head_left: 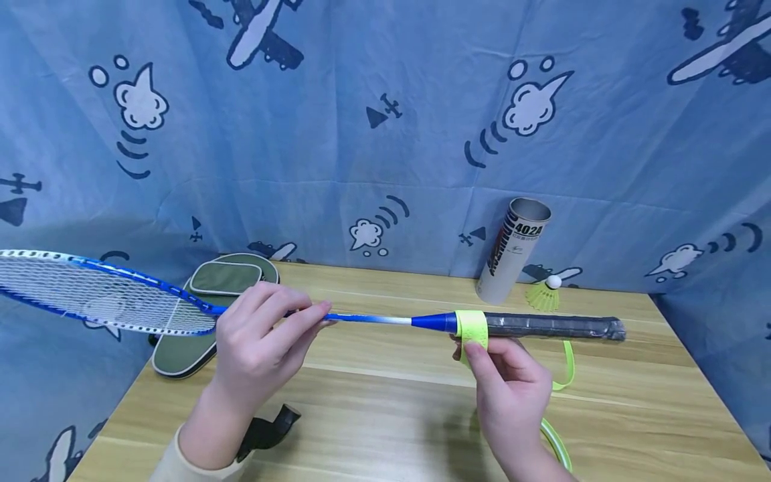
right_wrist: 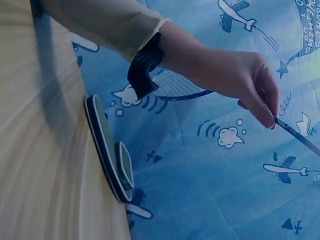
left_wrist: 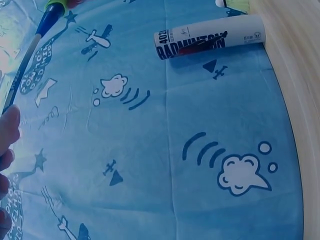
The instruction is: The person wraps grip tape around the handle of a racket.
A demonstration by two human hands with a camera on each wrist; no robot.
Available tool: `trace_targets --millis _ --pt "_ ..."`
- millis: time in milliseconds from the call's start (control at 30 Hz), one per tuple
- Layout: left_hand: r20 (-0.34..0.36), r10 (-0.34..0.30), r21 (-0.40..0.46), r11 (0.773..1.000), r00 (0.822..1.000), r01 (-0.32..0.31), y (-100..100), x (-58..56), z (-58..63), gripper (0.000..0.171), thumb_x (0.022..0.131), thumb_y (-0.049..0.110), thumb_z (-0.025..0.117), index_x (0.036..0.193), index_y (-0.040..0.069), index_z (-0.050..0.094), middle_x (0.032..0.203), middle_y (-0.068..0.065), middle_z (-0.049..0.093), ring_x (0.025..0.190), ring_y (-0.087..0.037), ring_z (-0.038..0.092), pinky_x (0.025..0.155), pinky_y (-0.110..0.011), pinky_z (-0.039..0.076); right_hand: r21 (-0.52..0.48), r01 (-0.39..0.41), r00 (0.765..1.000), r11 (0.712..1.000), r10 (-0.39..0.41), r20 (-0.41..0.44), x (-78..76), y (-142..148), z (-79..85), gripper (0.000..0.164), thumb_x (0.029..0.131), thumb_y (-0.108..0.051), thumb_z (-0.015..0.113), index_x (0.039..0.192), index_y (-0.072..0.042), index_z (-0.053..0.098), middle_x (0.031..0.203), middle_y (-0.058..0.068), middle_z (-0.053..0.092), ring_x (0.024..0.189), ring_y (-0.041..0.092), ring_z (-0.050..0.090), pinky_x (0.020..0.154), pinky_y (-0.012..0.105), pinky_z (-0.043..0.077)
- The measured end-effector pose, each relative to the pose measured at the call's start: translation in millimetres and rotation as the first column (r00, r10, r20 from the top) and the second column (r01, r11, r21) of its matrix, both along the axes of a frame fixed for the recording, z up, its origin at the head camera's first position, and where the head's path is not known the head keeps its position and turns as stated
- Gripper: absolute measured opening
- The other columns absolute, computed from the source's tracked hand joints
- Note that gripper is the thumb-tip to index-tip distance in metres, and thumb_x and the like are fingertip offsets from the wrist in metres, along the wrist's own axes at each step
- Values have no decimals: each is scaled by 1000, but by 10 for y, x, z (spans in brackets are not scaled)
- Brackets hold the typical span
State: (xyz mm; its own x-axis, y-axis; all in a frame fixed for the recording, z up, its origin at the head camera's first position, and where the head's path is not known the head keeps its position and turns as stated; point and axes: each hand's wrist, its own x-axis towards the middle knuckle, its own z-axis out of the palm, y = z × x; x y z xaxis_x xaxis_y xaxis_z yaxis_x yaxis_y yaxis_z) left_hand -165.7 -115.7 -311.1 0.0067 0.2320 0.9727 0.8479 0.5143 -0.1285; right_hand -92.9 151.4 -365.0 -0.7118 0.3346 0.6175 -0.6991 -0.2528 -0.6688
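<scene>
A blue and white badminton racket (head_left: 373, 319) is held level above the table, its strung head at the left and its dark handle (head_left: 554, 327) at the right. My left hand (head_left: 262, 335) pinches the shaft near the head, as the right wrist view also shows. A neon yellow grip tape (head_left: 472, 325) loops over the handle's top end, beside the blue cone. Between thumb and fingers, my right hand (head_left: 512, 395) pinches this tape just below the handle. The tape's loose length trails behind the right hand; part of it is hidden.
A badminton tube (head_left: 512, 258) stands open-topped at the back of the wooden table (head_left: 379, 408), with a yellow shuttlecock (head_left: 545, 294) to its right. A green racket-shaped case (head_left: 231, 278) lies back left. A black strap (head_left: 268, 432) hangs at my left wrist. A patterned blue curtain closes the back.
</scene>
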Motion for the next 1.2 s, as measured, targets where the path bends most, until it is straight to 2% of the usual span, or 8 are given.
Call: trace_targets --millis 100,267,467,533,633,733,1033,1200 --pt "7 -16 -13 1000 1000 16 -13 -12 -3 27 100 22 71 80 5 80 71 -4 66 62 -24 57 54 -36 46 17 22 1000 1000 -22 5 -2 -3 -2 27 86 31 54 89 12 73 92 11 76 78 19 76 77 25 61" --pt "49 -49 -48 998 998 51 -25 -21 -20 25 100 20 71 81 5 80 71 -4 66 60 -21 55 52 -30 44 39 97 989 995 -101 106 13 -11 52 19 89 23 62 80 9 72 82 6 77 76 15 77 75 24 61" --pt "95 -68 -92 993 993 77 -40 -11 -33 18 99 15 69 87 7 79 75 -3 70 62 -19 59 52 -29 48 77 245 945 966 -256 204 13 -29 78 22 86 18 70 70 4 71 69 0 74 62 6 68 56 13 50" --pt "112 -67 -106 991 991 79 -48 -6 -35 18 99 15 69 87 8 79 76 -2 70 63 -19 60 52 -30 49 67 230 953 971 -239 186 6 -23 67 21 87 18 69 71 4 72 71 1 75 62 7 68 57 13 50" --pt "119 -74 -108 990 990 87 -59 -10 -38 19 100 15 69 86 8 80 76 -2 70 62 -19 60 51 -29 48 23 106 991 994 -108 79 -9 -3 34 19 89 24 60 81 11 71 82 8 77 71 14 74 69 20 59" --pt "110 -84 -103 990 990 96 -66 -18 -29 20 100 16 69 87 7 80 75 -2 70 60 -18 59 51 -28 47 7 -4 1000 1000 4 -10 -25 14 3 25 89 30 50 90 15 70 91 14 77 77 20 76 79 28 62" --pt "88 -101 -130 985 991 112 -56 -27 0 22 100 18 69 85 5 78 74 0 69 57 -16 59 49 -25 47 -32 55 999 998 -55 1 -44 -19 19 23 89 29 54 80 14 69 80 10 76 71 17 74 74 25 61" --pt "102 -81 -154 983 991 96 -81 -27 -14 21 100 18 69 87 6 79 76 0 70 58 -15 61 50 -26 49 -13 31 999 999 -31 22 -32 -16 12 24 90 28 53 82 13 70 84 11 77 76 18 76 75 26 62"
